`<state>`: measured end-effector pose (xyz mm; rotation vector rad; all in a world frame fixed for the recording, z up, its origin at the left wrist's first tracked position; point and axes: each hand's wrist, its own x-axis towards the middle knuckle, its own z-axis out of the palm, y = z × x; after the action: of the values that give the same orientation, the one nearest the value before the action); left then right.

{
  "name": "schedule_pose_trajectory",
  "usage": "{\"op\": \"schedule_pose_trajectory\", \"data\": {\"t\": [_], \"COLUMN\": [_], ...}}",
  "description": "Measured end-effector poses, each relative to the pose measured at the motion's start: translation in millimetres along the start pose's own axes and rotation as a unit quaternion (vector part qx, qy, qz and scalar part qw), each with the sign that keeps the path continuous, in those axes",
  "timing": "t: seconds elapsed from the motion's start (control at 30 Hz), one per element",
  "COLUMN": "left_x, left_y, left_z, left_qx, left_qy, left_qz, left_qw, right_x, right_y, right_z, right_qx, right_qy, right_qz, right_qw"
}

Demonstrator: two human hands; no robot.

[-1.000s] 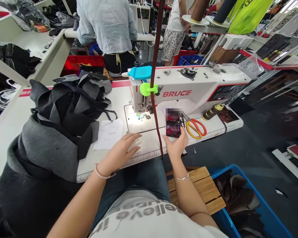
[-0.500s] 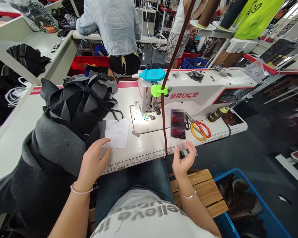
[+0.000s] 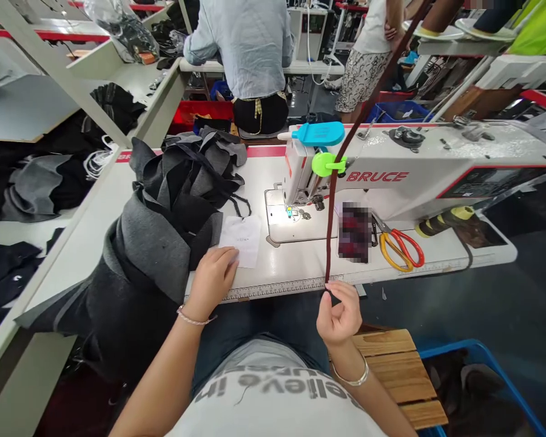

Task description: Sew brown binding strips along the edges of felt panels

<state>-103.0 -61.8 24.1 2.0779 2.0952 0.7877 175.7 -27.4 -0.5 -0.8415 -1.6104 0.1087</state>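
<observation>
My right hand pinches the lower end of a narrow dark brown strip between thumb and fingertips, just off the table's front edge. From there the strip runs up past the front of a white BRUCE sewing machine and through a green clip on its head. My left hand rests with lightly bent fingers on the lower left corner of a white paper slip with small writing. Beside that hand, a heap of grey and black fabric pieces covers the table's left side and hangs over the edge.
A phone-like device, scissors with red and yellow handles and a thread spool lie right of the needle plate. A wooden stool and blue bin stand at my right. Ahead sits a person in a light blue shirt.
My right hand has moved to the strip's lower end and closed on it. The left hand's fingers have come together over the paper's corner. The whole view has shifted, with things now farther right.
</observation>
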Motion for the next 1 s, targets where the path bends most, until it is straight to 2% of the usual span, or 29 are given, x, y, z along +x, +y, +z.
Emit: {"op": "schedule_pose_trajectory", "data": {"t": [0.2, 0.37, 0.5, 0.57, 0.63, 0.7, 0.77, 0.9, 1.0], "left_x": [-6.0, -16.4, -24.0, -24.0, -20.1, -12.6, -3.2, 9.9, 8.8], "left_y": [12.6, 29.9, 33.9, 30.6, 24.7, 17.7, 11.2, 5.8, 11.5], "left_z": [1.5, 0.0, -5.7, -9.3, -12.5, -14.6, -14.5, -7.4, -0.5], "left_qx": [-0.011, -0.045, -0.088, -0.107, -0.105, -0.074, -0.035, 0.03, 0.041], "left_qy": [-0.016, -0.087, -0.156, -0.151, -0.111, -0.06, -0.032, -0.056, -0.087], "left_qz": [0.015, 0.038, 0.043, 0.037, 0.036, 0.055, 0.088, 0.129, 0.114], "left_qw": [1.0, 0.994, 0.983, 0.982, 0.988, 0.994, 0.995, 0.99, 0.989], "right_x": [-11.4, -11.9, -8.9, -9.7, -13.0, -18.3, -24.1, -33.4, -38.0], "right_y": [-14.9, -28.2, -34.0, -33.2, -30.6, -27.9, -26.7, -30.5, -34.3], "right_z": [12.5, 29.1, 44.5, 51.4, 56.1, 57.4, 55.0, 41.8, 27.2], "right_qx": [0.074, 0.039, -0.054, -0.071, -0.062, -0.032, 0.018, 0.134, 0.178], "right_qy": [-0.11, -0.227, -0.386, -0.433, -0.431, -0.396, -0.359, -0.326, -0.325], "right_qz": [0.008, 0.012, -0.061, -0.1, -0.125, -0.135, -0.134, -0.095, -0.013], "right_qw": [0.991, 0.973, 0.919, 0.893, 0.891, 0.908, 0.924, 0.931, 0.929]}}
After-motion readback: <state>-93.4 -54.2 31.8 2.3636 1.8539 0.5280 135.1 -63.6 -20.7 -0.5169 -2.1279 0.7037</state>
